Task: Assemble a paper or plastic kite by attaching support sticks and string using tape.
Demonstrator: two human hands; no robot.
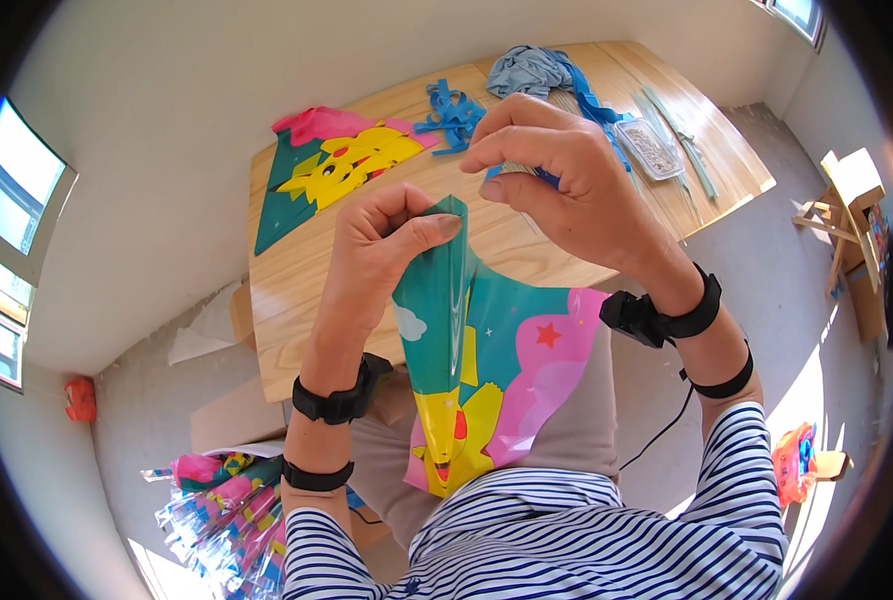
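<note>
Well, the left hand (371, 255) has the tip of a green, pink and yellow sheet (496, 360) pinched tight, dangling by the table's (311, 310) near edge. The right hand (556, 160) curls loosely beyond; whether it grips anything, I can't tell.

The room is bright with daylight. The left windows (14, 185) burn out to white, and a smaller window (798, 13) glows at the upper right. Hard sun strips cross the floor (741, 265) at right, nearly blown out, while the walls (186, 150) lie in softer, greyish light. A white glare streak runs down the sheet (536, 345); the bags (231, 515) glint. The counter (306, 340) bows with fisheye distortion, black rings the view, and the centre looks sharp.
</note>
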